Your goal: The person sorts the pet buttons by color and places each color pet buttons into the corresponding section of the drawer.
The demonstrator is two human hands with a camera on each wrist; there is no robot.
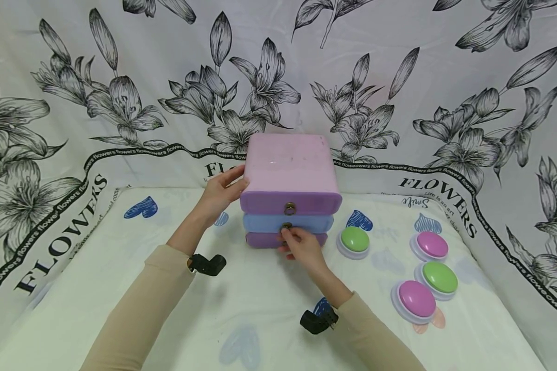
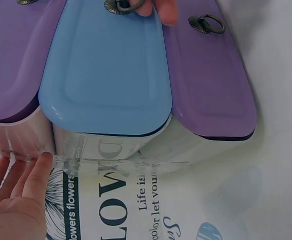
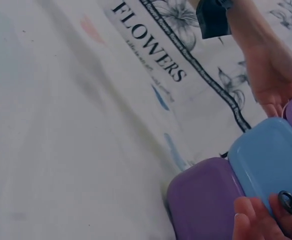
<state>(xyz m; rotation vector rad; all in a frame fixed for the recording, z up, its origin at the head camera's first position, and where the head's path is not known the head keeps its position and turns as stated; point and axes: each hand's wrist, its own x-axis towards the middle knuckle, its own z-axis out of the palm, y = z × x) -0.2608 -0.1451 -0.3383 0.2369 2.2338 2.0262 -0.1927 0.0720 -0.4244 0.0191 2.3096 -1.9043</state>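
Note:
A small three-drawer cabinet (image 1: pixel 290 162) with a pink top stands against the back cloth. Its upper drawer (image 1: pixel 264 203) and bottom drawer (image 2: pixel 210 75) have purple fronts, and the middle drawer (image 2: pixel 106 70) is light blue. Each front bears a dark metal ring pull. At the blue drawer, my right hand (image 1: pixel 304 250) holds the ring pull (image 3: pixel 288 201) with its fingertips. My left hand (image 1: pixel 220 190) rests its extended fingers against the cabinet's left side, near the top. What the drawers contain is hidden.
Right of the cabinet sits a green push button (image 1: pixel 355 239) on a white base. Farther right are two pink buttons (image 1: pixel 416 299) and another green button (image 1: pixel 440 276). A heart-patterned cloth (image 1: pixel 190 319) covers the table, and a flower-printed cloth (image 1: pixel 185 46) hangs behind.

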